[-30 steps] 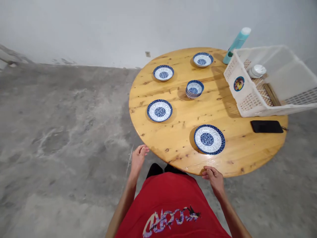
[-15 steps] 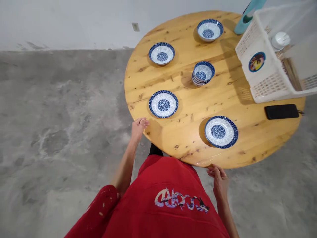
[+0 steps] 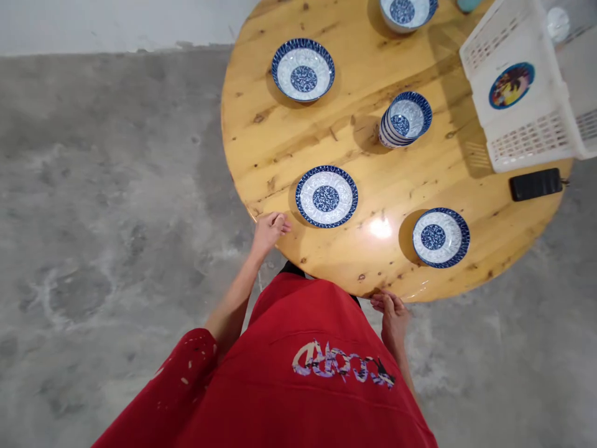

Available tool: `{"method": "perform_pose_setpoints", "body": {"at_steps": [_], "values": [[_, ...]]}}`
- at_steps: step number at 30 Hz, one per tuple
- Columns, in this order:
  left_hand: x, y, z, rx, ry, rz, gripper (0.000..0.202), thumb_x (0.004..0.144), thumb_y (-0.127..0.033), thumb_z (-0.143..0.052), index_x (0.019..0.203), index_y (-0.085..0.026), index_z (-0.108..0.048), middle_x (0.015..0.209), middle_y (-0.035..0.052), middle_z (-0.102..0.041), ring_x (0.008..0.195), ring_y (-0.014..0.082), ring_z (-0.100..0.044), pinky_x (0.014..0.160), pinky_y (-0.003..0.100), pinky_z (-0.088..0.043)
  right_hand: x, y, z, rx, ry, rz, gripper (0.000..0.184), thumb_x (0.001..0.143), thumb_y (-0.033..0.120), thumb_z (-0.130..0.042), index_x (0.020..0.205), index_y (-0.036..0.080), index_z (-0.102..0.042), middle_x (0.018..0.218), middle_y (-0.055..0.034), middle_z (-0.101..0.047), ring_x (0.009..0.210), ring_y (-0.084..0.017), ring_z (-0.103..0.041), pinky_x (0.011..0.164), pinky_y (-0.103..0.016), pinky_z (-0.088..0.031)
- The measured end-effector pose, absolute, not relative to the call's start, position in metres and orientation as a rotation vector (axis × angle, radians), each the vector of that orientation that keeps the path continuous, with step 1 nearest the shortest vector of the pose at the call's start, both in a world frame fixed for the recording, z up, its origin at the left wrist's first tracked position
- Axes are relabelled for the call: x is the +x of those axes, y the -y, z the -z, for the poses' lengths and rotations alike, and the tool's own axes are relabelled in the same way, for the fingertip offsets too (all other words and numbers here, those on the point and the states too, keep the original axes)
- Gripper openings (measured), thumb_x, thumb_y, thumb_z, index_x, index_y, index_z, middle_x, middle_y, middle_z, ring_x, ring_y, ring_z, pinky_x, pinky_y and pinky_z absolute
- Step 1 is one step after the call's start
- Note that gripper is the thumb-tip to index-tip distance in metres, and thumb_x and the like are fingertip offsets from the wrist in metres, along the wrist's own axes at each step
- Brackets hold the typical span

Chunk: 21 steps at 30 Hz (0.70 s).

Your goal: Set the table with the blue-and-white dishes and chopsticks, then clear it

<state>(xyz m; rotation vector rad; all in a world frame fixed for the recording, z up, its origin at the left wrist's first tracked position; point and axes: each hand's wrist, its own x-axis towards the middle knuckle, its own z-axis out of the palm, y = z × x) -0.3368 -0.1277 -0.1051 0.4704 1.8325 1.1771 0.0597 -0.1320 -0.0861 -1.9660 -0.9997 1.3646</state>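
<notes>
The red shirt (image 3: 289, 373) has white and purple letters (image 3: 342, 368) on the front, but they are too squiggly to read. The white basket (image 3: 527, 134) on the round wooden counter (image 3: 373, 162) has a round sticker (image 3: 511, 84) with a bright picture on it, and I can read no words there. A small white thing (image 3: 558, 15) sits in the basket, too cut off to tell what it is. There are four single blue and white dishes. One plate (image 3: 326, 196) is just beside the left hand (image 3: 269, 229). A second plate (image 3: 441, 237) is near the right hand (image 3: 392, 311). A deep dish (image 3: 303, 69) sits farther back, and a far dish (image 3: 407, 9) is cut off at the top. One stack of bowls (image 3: 405, 119) stands in the middle. One black phone (image 3: 535, 184) lies by the basket. The left fingers are curled in loosely, rest on the counter's edge and hold nothing. The right fingers are bent and touch the near edge. I cannot tell if they grip it.
</notes>
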Motion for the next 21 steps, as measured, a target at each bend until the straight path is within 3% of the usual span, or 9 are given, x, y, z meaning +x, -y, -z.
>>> {"method": "perform_pose_setpoints", "body": {"at_steps": [10,21], "values": [[-0.333,0.099,0.11,0.658,-1.702,-1.061,0.042,0.084,-0.059,-0.054,0.083,-0.017,-0.06,0.077,0.005,-0.07,0.067,0.0169,-0.068,0.059,0.024,-0.051,0.016,0.131,0.098,-1.881,1.049,-1.463,0.038,0.077,0.051,-0.067,0.091,0.016,-0.067,0.074,-0.0041,-0.072,0.059,-0.016,-0.066,0.056,-0.027,-0.054],[-0.331,0.079,0.114,0.638,-1.72,-1.046,0.031,0.082,-0.049,-0.055,0.076,-0.018,-0.056,0.066,0.0008,-0.065,0.062,0.0173,-0.067,0.058,0.026,-0.053,0.011,0.116,0.105,-1.883,0.876,-1.496,0.038,0.073,0.051,-0.068,0.088,0.017,-0.065,0.068,-0.0029,-0.07,0.052,-0.016,-0.063,0.049,-0.027,-0.053]]}}
